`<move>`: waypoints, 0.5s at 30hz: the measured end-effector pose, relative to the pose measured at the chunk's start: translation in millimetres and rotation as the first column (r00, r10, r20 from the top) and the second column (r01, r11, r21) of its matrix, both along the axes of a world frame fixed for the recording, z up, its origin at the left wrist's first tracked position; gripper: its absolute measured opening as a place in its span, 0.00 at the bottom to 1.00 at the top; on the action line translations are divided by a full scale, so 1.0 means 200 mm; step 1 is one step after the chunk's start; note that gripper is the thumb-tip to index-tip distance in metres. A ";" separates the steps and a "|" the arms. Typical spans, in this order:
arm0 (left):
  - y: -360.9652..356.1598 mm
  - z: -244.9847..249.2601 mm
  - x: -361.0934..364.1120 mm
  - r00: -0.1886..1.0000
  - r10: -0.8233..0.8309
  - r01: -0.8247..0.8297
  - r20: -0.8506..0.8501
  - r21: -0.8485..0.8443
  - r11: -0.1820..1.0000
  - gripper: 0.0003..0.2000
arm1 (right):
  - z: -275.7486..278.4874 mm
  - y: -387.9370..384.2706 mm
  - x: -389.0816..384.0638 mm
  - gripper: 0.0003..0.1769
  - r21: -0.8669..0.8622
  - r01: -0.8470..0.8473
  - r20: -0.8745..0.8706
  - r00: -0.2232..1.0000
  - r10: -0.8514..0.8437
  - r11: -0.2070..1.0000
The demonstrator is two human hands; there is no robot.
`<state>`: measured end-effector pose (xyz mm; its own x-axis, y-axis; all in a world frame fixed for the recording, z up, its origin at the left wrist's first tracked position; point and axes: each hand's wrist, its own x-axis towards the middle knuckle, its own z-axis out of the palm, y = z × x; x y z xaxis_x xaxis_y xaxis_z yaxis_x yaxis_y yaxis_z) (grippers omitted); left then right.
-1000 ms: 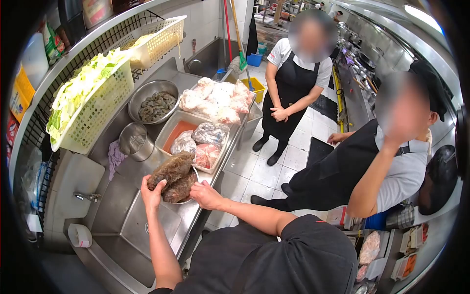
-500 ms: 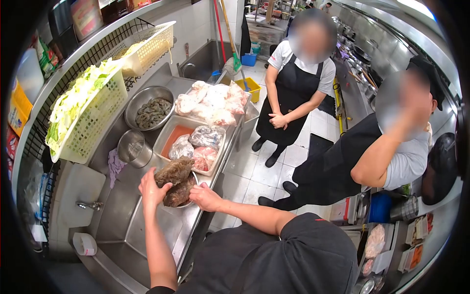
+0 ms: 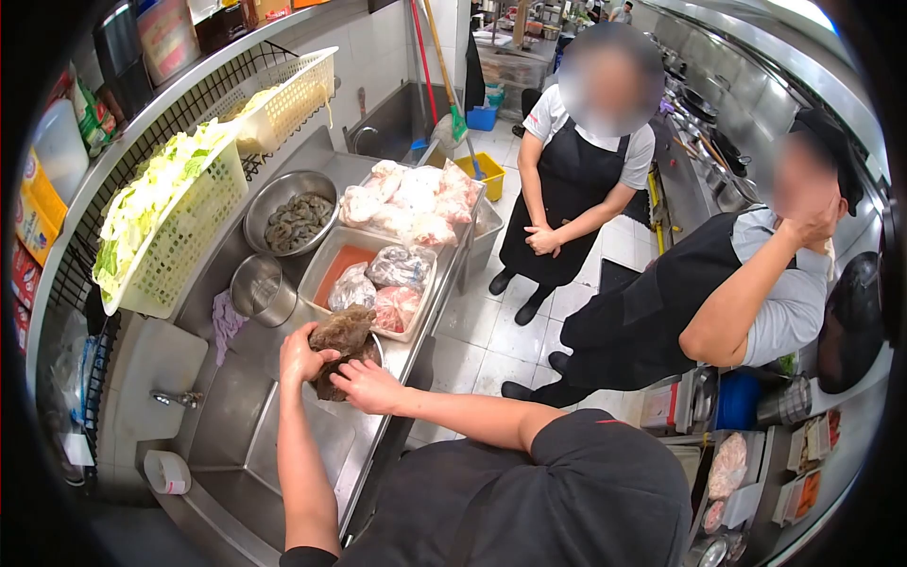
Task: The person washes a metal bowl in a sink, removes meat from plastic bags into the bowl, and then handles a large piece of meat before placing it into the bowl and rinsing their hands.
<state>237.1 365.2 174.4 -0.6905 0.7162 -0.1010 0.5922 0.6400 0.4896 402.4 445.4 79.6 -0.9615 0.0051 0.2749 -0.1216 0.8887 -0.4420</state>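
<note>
Two dark brown, mottled pieces that look like whole fish are at the sink's edge. The upper fish point(image 3: 344, 328) is in the grip of my left hand point(image 3: 302, 353), thumb across its near side. Below it, the lower fish point(image 3: 327, 386) lies partly in a round metal bowl point(image 3: 379, 352), mostly covered by fish and hands. My right hand point(image 3: 370, 387) reaches over the bowl's near side, fingers stretched out onto the lower fish.
Beyond the bowl stand a tray point(image 3: 322, 253) of bagged meat, a pile of bagged pale meat point(image 3: 411, 200), a bowl of shrimp point(image 3: 300, 223) and a steel pot point(image 3: 263, 291). The sink basin point(image 3: 293, 444) lies nearest. Two people in aprons point(image 3: 553, 203) stand to the right.
My right hand has left the bowl's rim and moved left onto the lower fish. My left hand still holds the upper fish, now turned slightly.
</note>
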 end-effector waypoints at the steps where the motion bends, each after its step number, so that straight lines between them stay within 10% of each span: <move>1: 0.00 0.01 0.00 1.000 0.009 -0.009 0.016 -0.010 1.000 0.38 | 0.00 -0.02 -0.02 0.33 0.001 -0.001 -0.003 1.000 0.001 1.000; 4: 0.00 0.04 0.00 0.999 0.030 -0.029 0.033 -0.024 0.999 0.38 | 0.08 -0.09 -0.08 0.29 0.077 -0.001 0.233 0.972 -0.017 0.997; 15: 0.00 0.06 0.01 0.992 0.078 -0.073 0.099 -0.056 0.996 0.38 | 0.06 -0.18 -0.19 0.20 0.332 -0.013 0.196 0.979 -0.055 0.943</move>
<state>239.6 365.1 186.6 -0.7267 0.6545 -0.2086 0.4905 0.7071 0.5094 365.0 408.7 92.2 -0.9972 -0.0324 0.0671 -0.0413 0.9898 -0.1361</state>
